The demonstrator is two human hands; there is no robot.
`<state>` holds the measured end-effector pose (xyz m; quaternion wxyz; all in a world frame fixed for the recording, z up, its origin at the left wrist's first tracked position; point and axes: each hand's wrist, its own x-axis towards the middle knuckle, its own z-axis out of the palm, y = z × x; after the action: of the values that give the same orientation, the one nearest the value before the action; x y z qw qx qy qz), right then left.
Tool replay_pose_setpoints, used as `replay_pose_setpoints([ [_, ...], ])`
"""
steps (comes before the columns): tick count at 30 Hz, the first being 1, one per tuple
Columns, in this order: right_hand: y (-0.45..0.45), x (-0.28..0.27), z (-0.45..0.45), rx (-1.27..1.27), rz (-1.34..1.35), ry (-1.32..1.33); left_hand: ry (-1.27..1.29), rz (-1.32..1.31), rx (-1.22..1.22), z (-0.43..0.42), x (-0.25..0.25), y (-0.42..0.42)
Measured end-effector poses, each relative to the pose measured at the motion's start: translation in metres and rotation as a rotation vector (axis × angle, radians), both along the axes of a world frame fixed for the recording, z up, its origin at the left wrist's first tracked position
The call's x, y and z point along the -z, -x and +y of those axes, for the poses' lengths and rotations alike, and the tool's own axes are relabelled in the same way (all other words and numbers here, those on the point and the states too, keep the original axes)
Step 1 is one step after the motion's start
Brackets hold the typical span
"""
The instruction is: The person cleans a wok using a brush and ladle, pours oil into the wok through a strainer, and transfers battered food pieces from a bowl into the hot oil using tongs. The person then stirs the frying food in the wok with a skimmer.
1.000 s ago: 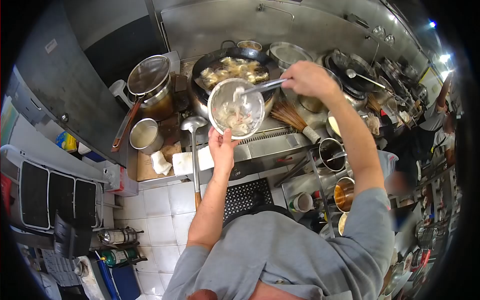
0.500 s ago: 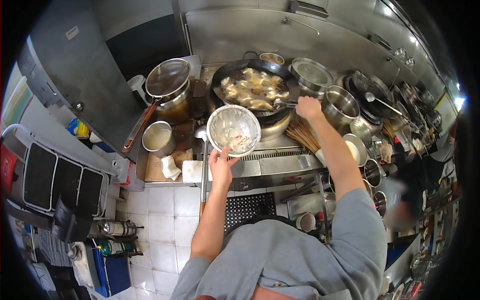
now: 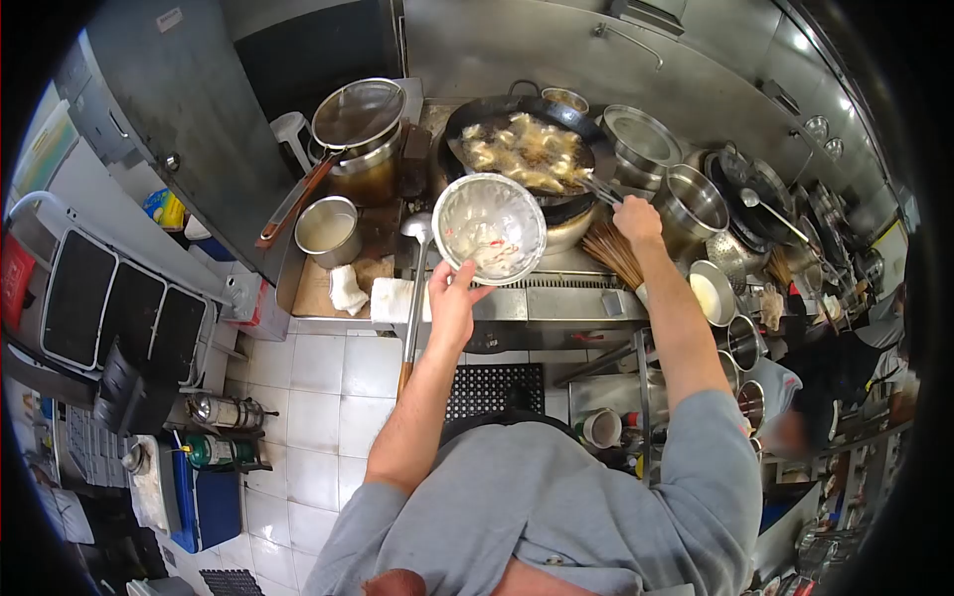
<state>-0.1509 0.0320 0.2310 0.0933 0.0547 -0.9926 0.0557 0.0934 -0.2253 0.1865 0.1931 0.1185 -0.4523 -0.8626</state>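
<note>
My left hand (image 3: 453,303) grips the rim of a metal mixing bowl (image 3: 489,226), which is tilted toward me and smeared with pale batter and a few red bits. In my right hand (image 3: 637,218) is a pair of metal tongs (image 3: 600,187), its tips at the right edge of the wok. The black wok (image 3: 474,119) holds bubbling oil with several golden battered pieces (image 3: 532,149) frying in it. Part of the wok's near side is hidden behind the bowl.
A long-handled ladle (image 3: 416,230) lies across the counter edge at left, near a pot of pale liquid (image 3: 328,230) and a strainer (image 3: 359,111) resting over a pot. Right of the wok are a lidded pot (image 3: 641,142), a deep steel pot (image 3: 690,204) and a bamboo brush (image 3: 614,253). Another person (image 3: 810,397) is at far right.
The camera view has shifted, so the stove appears further right and higher. The tongs' tips are now at the right-hand frying pieces. The bowl stays in my left hand.
</note>
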Motion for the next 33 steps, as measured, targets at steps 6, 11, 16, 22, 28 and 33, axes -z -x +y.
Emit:
replay_pose_setpoints([
  [6, -0.017, -0.045, 0.020, -0.134, 0.068, 0.181, 0.016, 0.006, 0.004, 0.002, 0.013, -0.003],
  [11, -0.122, -0.138, 0.015, -0.568, -0.026, 0.123, 0.134, 0.119, 0.008, 0.003, 0.011, -0.008],
  [16, -0.170, -0.135, -0.016, -0.754, 0.077, -0.195, 0.330, 0.263, 0.121, 0.022, -0.003, -0.002],
  [22, -0.147, -0.149, -0.016, -0.763, 0.151, -0.346, 0.291, 0.200, 0.133, 0.031, 0.000, 0.011],
  [28, -0.109, -0.202, 0.007, -0.599, 0.267, -0.213, 0.131, 0.077, 0.033, 0.024, 0.011, 0.035],
  [33, -0.034, -0.206, 0.016, -0.436, 0.270, -0.224, -0.004, 0.020, -0.048, 0.012, 0.025, 0.042],
])
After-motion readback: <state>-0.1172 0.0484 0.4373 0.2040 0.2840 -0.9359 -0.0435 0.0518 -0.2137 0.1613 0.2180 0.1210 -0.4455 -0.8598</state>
